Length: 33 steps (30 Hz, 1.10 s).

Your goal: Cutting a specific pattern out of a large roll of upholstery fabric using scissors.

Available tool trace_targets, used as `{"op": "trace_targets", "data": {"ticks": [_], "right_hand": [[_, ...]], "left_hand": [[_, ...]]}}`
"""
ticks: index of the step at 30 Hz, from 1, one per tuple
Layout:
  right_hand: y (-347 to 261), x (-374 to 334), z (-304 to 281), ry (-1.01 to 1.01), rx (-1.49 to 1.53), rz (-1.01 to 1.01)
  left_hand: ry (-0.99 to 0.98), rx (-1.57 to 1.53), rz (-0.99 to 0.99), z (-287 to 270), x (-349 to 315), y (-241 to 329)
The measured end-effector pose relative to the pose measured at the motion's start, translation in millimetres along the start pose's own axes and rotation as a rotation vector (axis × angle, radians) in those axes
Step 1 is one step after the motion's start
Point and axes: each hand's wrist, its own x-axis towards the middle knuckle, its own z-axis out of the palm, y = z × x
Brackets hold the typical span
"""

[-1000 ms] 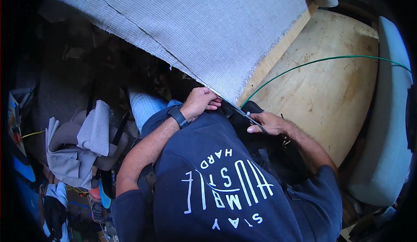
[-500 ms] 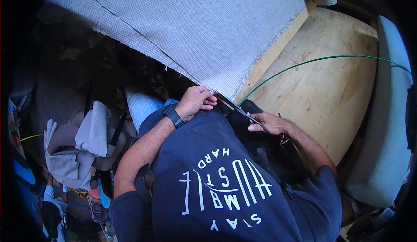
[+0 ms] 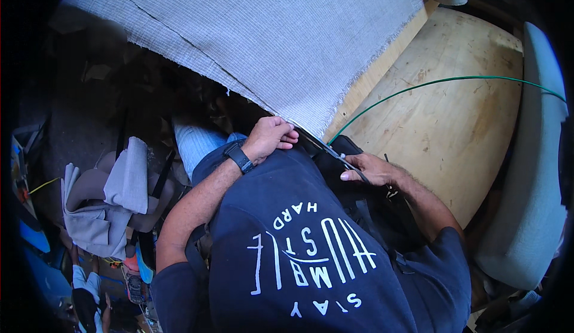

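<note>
A wide piece of light grey woven fabric [image 3: 275, 40] lies over a wooden board, with a dark curved line drawn across it and a frayed right edge. My left hand [image 3: 270, 138], a black watch on its wrist, pinches the fabric's near edge. To its right, my right hand [image 3: 372, 170] grips a pair of dark scissors [image 3: 323, 144] by the handles. The blades run along the fabric's near corner, their tips close to my left fingers. Whether the blades are parted is hard to make out.
Bare plywood [image 3: 442, 105] stretches to the right, crossed by a green hose or cable [image 3: 418, 86]. A grey padded piece [image 3: 526, 171] stands at the far right. Folded grey cloth [image 3: 107, 213] hangs at the left. Another person [image 3: 86, 291] is at the lower left.
My hands and the scissors stay almost in place. The view shifts very slightly. At the lower left, the other person has moved further into view.
</note>
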Motion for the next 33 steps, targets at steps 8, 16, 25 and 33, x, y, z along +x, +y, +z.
{"op": "trace_targets", "data": {"ticks": [8, 16, 25, 33], "right_hand": [[-1.1, -4.0, -0.5, 0.045, -0.029, 0.004], [-3.4, -12.6, 0.0, 0.069, 0.017, 0.038], [3.6, 9.7, 1.5, 0.082, 0.149, -0.051], [-1.4, 15.5, 0.2, 0.139, -0.019, -0.041]], "left_hand": [[0.029, 0.023, 0.002, -0.9, 1.1, -1.9], [0.045, 0.059, 0.004, 0.2, 0.1, -0.5], [0.005, 0.038, 0.015, 2.0, -2.3, -1.1], [0.007, 0.043, 0.040, 1.5, -0.9, -3.5]]}}
